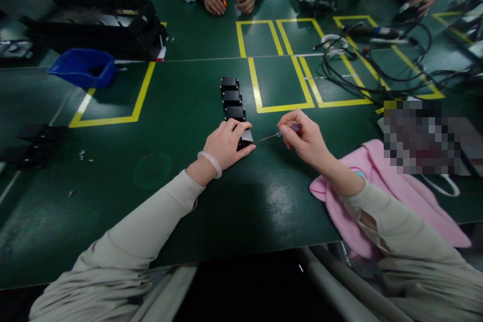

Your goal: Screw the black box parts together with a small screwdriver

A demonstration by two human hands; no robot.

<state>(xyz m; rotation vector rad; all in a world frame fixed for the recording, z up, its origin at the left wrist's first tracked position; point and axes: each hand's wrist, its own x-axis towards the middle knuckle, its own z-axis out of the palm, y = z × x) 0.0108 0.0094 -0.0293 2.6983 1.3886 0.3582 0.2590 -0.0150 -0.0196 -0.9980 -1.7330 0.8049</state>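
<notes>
The green workbench [283, 216] spreads under everything, its glossy top likely to give small parts little grip. Taking the held housing as the dial's centre, a pink cloth [403, 201] lies at 4 o'clock, soft and limp by its folds, and a blue bin [86, 68] sits at 10 o'clock.

The person's left hand [225, 143] arches in from 9 o'clock, thumb on the near side and forefinger over the far side, clamped about a black housing [246, 137] on the bench. The right hand [304, 138], at 3 o'clock, has its fingers closed around the handle of a slim screwdriver [279, 134]; its tip reaches the housing's right end, though contact cannot be told.

Three matching black housings [232, 97] line up towards 11 o'clock. Such a housing looks stiff, light and rather smooth, apt to skid under sideways pressure; it is best pinched by its long sides, leaving the ends free. Loose screws [82, 154] at 9 o'clock look hard, tiny and easily scattered, best taken between fingertips.
</notes>
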